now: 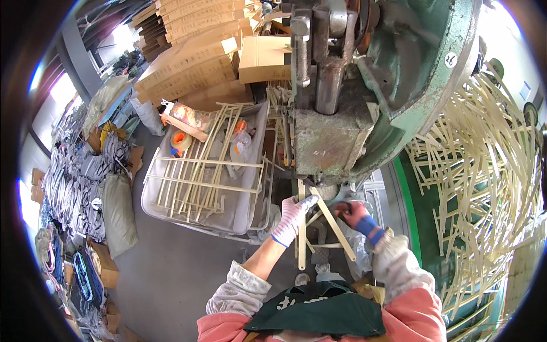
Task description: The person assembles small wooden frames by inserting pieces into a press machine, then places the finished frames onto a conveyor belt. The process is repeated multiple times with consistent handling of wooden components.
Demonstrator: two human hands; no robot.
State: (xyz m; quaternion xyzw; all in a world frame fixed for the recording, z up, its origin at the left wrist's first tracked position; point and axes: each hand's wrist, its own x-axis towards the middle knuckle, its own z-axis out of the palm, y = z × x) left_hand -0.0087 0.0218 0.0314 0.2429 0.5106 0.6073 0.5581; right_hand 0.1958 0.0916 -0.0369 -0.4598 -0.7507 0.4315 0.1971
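Observation:
Under the head of a green press (327, 142), my left hand (292, 219), in a white and pink glove, is closed on a flat cream strip (302, 242) with a hole near its lower end. A second cream strip (335, 225) slants down to the right from the left fingertips. Whether the two strips are joined at the top I cannot tell. My right hand (354, 215), in a reddish glove with dark fingertips and a blue cuff, is just right of the slanting strip. Its fingers are curled together; what they hold, if anything, is hidden.
To the left stands a white tub (149, 191) with cream frames across it, a tape roll (181, 141) and a plastic bag (240, 147). Cardboard boxes (188, 71) are stacked behind. A large heap of cream strips (478, 148) lies at right; grey bundles (85, 176) are far left.

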